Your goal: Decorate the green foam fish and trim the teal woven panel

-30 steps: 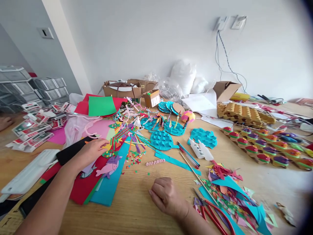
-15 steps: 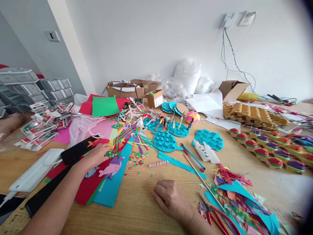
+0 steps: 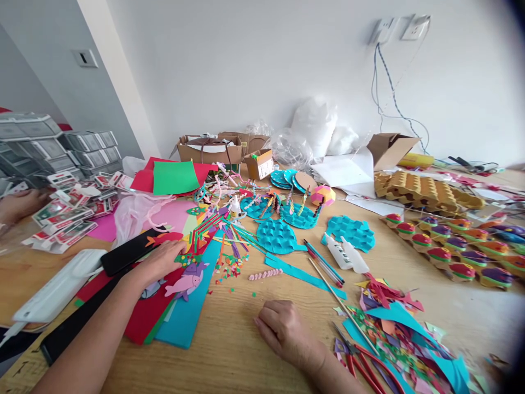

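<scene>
My left hand (image 3: 162, 260) lies over colored paper cutouts, its fingers stretched out near a green dotted shape and a red-orange fish cutout (image 3: 164, 239). Just below it are pink and purple fish cutouts (image 3: 186, 282) on sheets of red paper (image 3: 141, 323) and blue paper (image 3: 184, 323). My right hand (image 3: 285, 331) rests on the table in a loose fist, with nothing showing in it. Beyond it lies a pink twisted strip (image 3: 266, 274). To its right are red-handled scissors (image 3: 361, 358) and a thin wooden stick (image 3: 340, 303).
Blue textured discs (image 3: 276, 237), a white glue bottle (image 3: 340, 253) and pens (image 3: 324, 264) lie mid-table. Paper scraps (image 3: 406, 339) and painted egg-carton pieces (image 3: 445, 260) are at right. Another person's hand (image 3: 22, 205) is at far left, beside printed cards (image 3: 68, 213).
Both my hands stay where they were. At far left, the other person's hand has shifted slightly, and a card now shows beside it.
</scene>
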`<state>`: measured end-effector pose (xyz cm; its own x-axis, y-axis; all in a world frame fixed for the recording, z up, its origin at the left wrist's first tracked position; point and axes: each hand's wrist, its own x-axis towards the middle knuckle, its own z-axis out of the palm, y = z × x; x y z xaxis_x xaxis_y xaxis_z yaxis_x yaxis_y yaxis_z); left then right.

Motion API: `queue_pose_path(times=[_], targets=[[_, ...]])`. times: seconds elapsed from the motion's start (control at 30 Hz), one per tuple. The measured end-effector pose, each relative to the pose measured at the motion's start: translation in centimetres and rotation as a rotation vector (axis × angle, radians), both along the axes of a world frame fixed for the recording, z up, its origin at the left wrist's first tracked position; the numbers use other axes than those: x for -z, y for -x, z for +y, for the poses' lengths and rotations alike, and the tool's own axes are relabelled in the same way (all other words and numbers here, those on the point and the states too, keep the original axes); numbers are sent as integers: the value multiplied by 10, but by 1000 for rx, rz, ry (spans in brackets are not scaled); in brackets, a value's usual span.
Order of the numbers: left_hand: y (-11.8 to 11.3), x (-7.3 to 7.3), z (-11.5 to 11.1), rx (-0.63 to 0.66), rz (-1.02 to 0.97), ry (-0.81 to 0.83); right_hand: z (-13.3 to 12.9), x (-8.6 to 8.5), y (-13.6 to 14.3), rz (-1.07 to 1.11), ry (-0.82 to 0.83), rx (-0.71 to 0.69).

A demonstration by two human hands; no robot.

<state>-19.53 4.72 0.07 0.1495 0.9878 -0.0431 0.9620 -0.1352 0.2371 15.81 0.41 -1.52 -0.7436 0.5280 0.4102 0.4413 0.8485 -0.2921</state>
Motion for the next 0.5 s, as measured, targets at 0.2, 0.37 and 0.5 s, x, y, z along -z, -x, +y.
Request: queue_pose_path(times=[0.2, 0.37, 0.5], targets=[[-3, -3, 3, -35, -41, 37, 2, 1, -1, -13, 14, 7], [-3, -7, 9, -50, -72, 45, 2, 3, -1, -13, 23, 8], [-6, -14, 11, -62, -110, 11, 2, 3, -1, -23, 31, 12]])
